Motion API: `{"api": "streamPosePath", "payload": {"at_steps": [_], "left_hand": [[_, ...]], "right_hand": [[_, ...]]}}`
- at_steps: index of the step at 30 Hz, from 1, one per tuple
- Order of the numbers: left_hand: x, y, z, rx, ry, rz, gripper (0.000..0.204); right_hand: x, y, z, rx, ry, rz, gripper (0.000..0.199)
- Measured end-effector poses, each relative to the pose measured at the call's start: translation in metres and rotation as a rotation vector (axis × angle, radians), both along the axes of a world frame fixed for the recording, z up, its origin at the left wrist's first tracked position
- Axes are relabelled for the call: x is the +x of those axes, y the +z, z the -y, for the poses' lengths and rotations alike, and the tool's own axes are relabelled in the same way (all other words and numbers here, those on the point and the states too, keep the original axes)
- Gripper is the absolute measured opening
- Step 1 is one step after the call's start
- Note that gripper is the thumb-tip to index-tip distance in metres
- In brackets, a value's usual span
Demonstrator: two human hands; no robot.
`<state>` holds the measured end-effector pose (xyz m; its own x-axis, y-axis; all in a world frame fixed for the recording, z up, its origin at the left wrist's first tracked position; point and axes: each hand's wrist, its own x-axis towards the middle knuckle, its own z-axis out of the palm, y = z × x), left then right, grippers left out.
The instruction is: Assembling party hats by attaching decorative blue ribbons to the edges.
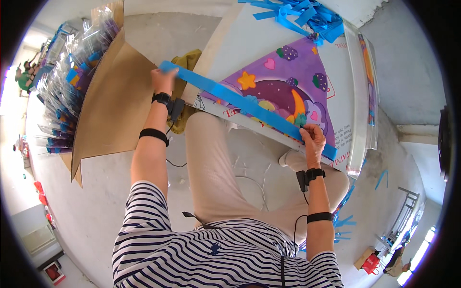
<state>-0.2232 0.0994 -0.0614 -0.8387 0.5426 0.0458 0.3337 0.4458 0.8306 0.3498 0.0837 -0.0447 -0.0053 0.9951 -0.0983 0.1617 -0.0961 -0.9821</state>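
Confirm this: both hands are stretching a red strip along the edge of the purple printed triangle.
Not quite: the strip is blue, not red. In the head view the left hand and the right hand do hold its two ends along the edge of the purple printed triangle.

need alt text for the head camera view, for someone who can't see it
A seated person stretches a long blue strip along the edge of a purple triangular printed sheet, the left hand holding one end and the right hand pressing the other. A cardboard box of clear packets stands at left, and loose blue strips lie beyond the sheet.
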Motion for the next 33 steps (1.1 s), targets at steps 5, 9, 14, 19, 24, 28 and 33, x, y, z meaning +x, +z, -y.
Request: {"api": "streamPosePath", "payload": {"at_steps": [5, 9, 14, 19, 24, 28, 33], "left_hand": [[0.112, 0.047, 0.018, 0.167, -0.223, -0.305, 0.039], [0.231, 0.073, 0.081, 0.096, -0.931, -0.515, 0.055], [0.271, 0.059, 0.096, -0.100, -1.046, -0.675, 0.081], [0.279, 0.049, 0.088, -0.201, -1.015, -0.668, 0.092], [0.283, 0.056, 0.086, -0.291, -1.020, -0.711, 0.095], [0.300, 0.068, 0.081, -0.214, -1.013, -0.746, 0.095], [0.338, 0.066, 0.088, -0.150, -1.214, -0.724, 0.094]], "right_hand": [[0.027, -0.006, 0.006, 0.026, -0.064, 0.097, 0.014], [0.021, -0.010, 0.003, 0.060, -0.066, 0.099, 0.015], [0.012, -0.009, 0.002, 0.045, -0.038, 0.112, 0.014], [0.019, -0.009, 0.002, 0.069, -0.051, 0.157, 0.015], [0.017, -0.010, 0.002, 0.048, -0.073, 0.103, 0.015], [0.020, -0.008, 0.001, 0.062, -0.079, 0.086, 0.013], [0.007, -0.001, 0.004, 0.143, -0.079, 0.117, 0.015]]}}
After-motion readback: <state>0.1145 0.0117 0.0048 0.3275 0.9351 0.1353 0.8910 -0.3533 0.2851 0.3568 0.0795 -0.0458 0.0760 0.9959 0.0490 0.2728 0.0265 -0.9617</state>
